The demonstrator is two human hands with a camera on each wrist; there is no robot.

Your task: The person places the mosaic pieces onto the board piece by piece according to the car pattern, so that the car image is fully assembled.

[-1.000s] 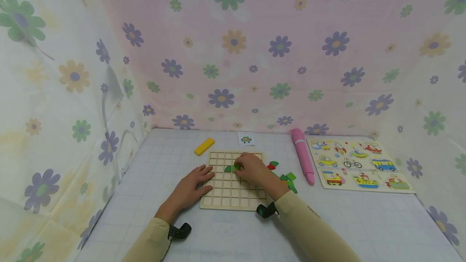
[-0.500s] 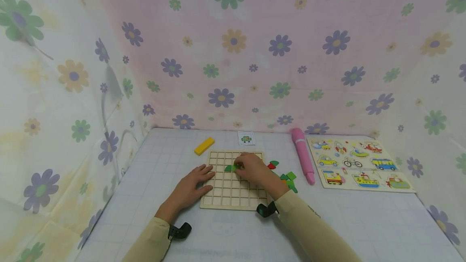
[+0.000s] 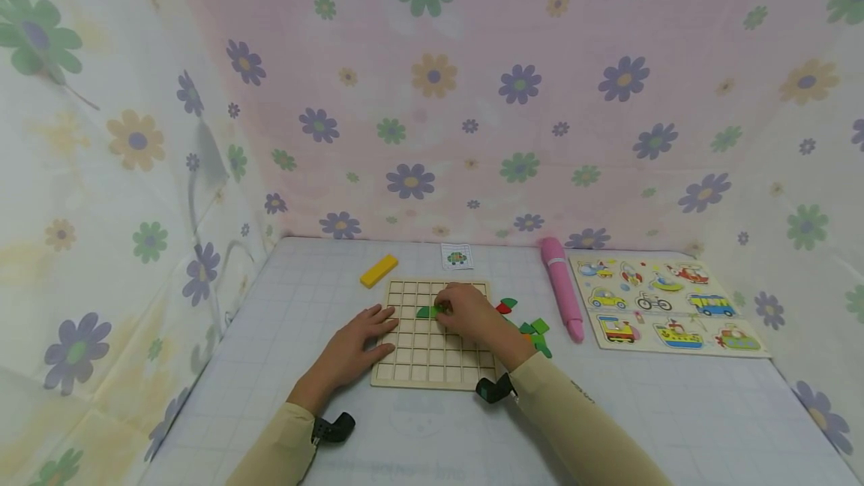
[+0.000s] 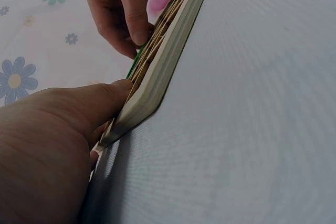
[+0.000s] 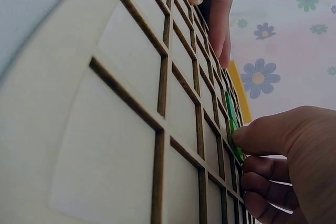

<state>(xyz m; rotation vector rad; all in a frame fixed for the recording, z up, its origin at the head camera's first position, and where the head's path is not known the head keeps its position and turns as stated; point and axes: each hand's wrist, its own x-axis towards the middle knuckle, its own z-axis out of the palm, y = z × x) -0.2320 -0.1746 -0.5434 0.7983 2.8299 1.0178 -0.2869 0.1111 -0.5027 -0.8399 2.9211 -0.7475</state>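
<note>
A wooden grid board (image 3: 410,373) lies on the table. My left hand (image 3: 355,346) rests along its left edge, fingers extended, fingertips on the frame. Over the upper middle of the grid, my right hand (image 3: 467,312) pinches a light green tile (image 3: 436,311) between thumb and curled fingers; the hand covers most of the tile. Directly left of it, a dark green tile (image 3: 422,313) sits in a grid cell. In the right wrist view the thumb (image 5: 252,137) lies against the green tile (image 5: 234,124), low at the board's surface.
Loose green tiles (image 3: 539,327) and a red tile (image 3: 502,309) lie right of the board. Behind it are a yellow block (image 3: 379,271) and a small pattern card (image 3: 457,257). A pink pen-shaped object (image 3: 562,291) and a vehicle puzzle board (image 3: 646,303) lie farther right.
</note>
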